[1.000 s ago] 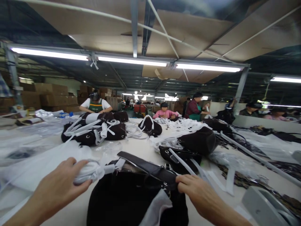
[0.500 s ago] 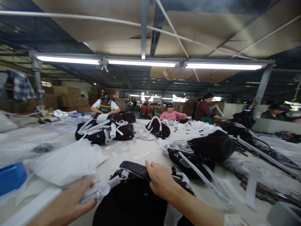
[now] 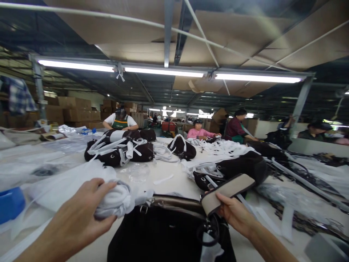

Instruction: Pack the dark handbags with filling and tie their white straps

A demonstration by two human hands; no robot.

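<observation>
A black bag stands right in front of me with its zipped top edge facing up. At its left side, my left hand is closed around a bundled strap wrapped in white padding, which joins the bag near a metal ring. My right hand pinches a wide strap piece between thumb and fingers, its beige underside showing, above the bag's right corner. Below that strap piece hangs a black cord loop with white wrapping.
More black bags with white-wrapped straps lie across the table, others at the right. White sheeting and a blue object are at left. Clear plastic wrap lies at right. Several people work beyond.
My right hand has moved right and lifted the wide strap piece off the bag's top, turning its beige side up. My left hand has raised the wrapped strap bundle slightly.
</observation>
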